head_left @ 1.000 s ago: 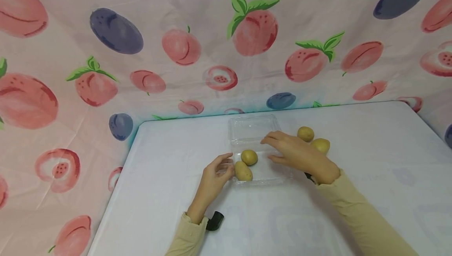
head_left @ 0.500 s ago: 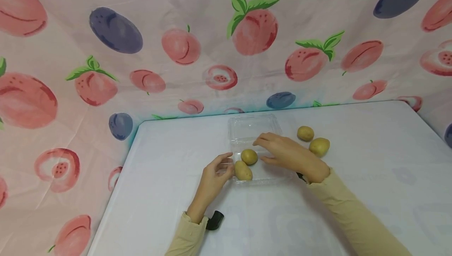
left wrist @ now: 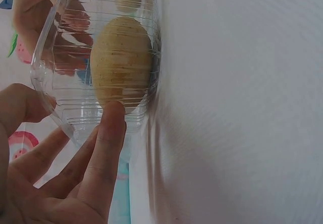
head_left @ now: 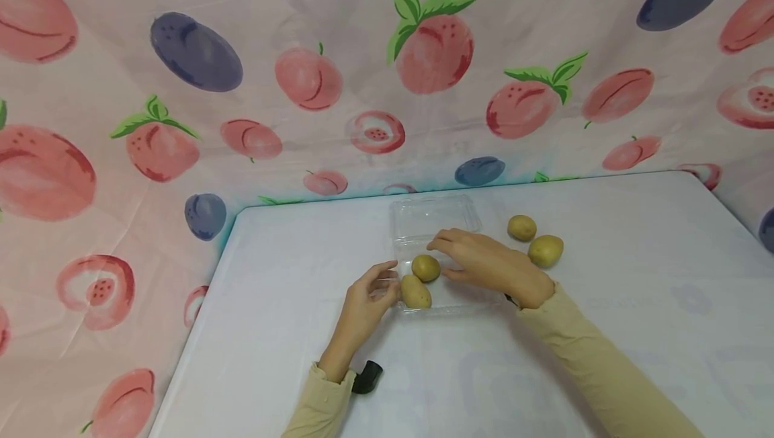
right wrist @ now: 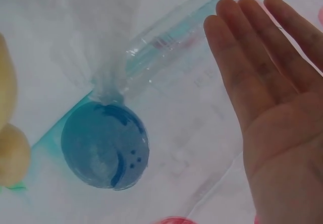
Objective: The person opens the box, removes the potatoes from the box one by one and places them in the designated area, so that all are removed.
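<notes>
A clear plastic clamshell box (head_left: 459, 300) stands on the table with its lid (head_left: 432, 218) folded back. Two yellow-brown potatoes, a rounder one (head_left: 426, 268) and a longer, speckled one (head_left: 416, 291), lie in its left half. My left hand (head_left: 363, 303) holds the box at its left side. In the left wrist view, its thumb (left wrist: 30, 103) is at the rim and a fingertip (left wrist: 113, 113) rests on the ribbed wall beside the longer potato (left wrist: 121, 62). Over the box, my right hand (head_left: 484, 263) hovers beside the rounder potato, its fingers (right wrist: 252, 67) extended and holding nothing.
Two more potatoes, a small one (head_left: 522, 228) and a larger one (head_left: 546, 251), lie on the white table (head_left: 290, 277) right of the box. Behind the table hangs a cloth (head_left: 363, 55) printed with fruit.
My right hand has moved left across the box, towards the rounder potato, uncovering more of the larger potato on the table. My left hand, the box and the potatoes have stayed put.
</notes>
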Demonstrator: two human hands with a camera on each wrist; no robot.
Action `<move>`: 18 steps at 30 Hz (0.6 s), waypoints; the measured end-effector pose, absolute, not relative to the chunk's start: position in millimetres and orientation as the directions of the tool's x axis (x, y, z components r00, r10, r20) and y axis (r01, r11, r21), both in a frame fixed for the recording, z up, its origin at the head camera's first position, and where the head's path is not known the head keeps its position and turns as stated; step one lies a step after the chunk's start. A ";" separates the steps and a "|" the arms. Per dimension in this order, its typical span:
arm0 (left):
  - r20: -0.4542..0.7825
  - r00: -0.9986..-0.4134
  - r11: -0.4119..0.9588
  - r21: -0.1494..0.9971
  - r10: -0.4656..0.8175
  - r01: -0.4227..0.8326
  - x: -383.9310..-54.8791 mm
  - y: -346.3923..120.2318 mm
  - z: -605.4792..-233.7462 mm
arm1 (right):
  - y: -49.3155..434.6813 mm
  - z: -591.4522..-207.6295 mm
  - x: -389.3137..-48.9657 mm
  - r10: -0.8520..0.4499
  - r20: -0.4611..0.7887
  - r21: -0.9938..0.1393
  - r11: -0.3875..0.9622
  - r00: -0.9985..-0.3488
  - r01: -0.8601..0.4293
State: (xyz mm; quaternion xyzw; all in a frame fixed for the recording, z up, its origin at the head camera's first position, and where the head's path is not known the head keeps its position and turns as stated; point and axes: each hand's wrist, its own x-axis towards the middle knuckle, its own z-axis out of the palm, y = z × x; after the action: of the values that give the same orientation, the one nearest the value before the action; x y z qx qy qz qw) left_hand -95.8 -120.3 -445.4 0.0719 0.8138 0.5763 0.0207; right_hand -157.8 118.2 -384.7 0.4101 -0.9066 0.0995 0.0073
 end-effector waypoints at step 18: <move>0.044 -0.989 0.306 0.948 0.139 0.085 -94.5 -120.2 -443.1 | 102.6 -378.9 -161.6 -0.766 0.040 -0.205 0.622 -0.642 -0.756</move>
State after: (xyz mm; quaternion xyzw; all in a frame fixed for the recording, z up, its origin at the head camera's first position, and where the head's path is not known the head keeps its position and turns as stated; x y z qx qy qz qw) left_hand -94.5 -120.2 -443.1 0.0694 0.8079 0.5848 0.0232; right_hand -161.6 102.6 -378.9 0.4225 -0.9002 0.1019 -0.0255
